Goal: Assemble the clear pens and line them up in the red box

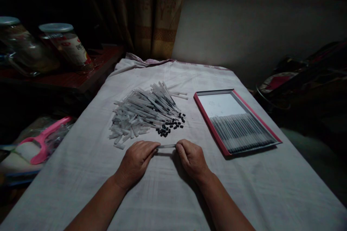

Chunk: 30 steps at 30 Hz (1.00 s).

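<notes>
Grasping a slim translucent pen (167, 146), held level above the cloth near the front of the heap, with the left hand (137, 157) closed around one end and the right hand (192, 157) around the other. Fingers curled firmly on both sides, thumbs on the near side, leaving only the middle bare; probably gripped at both ends for steady control of so thin a barrel. Under the fists, cannot tell capped from uncapped.

Just beyond the fingers: small black end plugs (164, 130), loose clear caps (126, 131) and a fanned heap of pen barrels (146, 103), sorted roughly by kind, seemingly for easy picking. To the right, a shallow red-walled box (212, 124), with a neat row of pens (241, 131) side by side, dark ends nearest, likely lined up to save space. On the white floor of that box, faint marks, too dim to read.

Farther out, a patterned tablecloth (168, 198) beneath everything; at far left, a lidded jar (72, 48) with a red-and-white label, apparently in Chinese characters, too blurred for a brand.
</notes>
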Each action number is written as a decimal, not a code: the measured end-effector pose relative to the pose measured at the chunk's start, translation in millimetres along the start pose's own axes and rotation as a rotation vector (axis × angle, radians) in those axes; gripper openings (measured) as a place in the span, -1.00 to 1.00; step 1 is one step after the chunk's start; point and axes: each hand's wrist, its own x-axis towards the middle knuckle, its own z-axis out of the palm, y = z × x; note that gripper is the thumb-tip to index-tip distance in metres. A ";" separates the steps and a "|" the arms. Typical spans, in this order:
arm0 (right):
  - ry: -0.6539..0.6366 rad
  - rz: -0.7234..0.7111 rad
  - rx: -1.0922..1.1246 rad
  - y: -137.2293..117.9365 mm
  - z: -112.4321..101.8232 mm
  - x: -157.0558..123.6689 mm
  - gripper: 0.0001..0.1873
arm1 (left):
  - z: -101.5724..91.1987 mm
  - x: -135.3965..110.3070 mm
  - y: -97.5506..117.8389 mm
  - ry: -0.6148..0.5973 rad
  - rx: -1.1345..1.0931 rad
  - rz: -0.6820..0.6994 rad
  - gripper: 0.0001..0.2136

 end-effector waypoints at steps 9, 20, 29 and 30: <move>-0.062 0.105 0.191 -1.3 -8.0 -1.2 -0.81 | 1.7 0.1 -0.3 -0.010 0.019 -0.037 -0.79; -0.071 0.115 0.199 1.0 -8.1 -0.9 -0.82 | 0.8 -1.0 -1.6 -0.039 0.002 -0.052 -0.79; -0.080 0.091 0.164 1.5 -9.3 -1.9 -0.80 | 1.5 -0.7 -1.6 -0.029 -0.003 -0.050 -0.78; -0.075 0.080 0.155 1.5 -9.4 -1.8 -0.82 | 1.5 -0.8 -1.6 -0.028 -0.003 -0.049 -0.79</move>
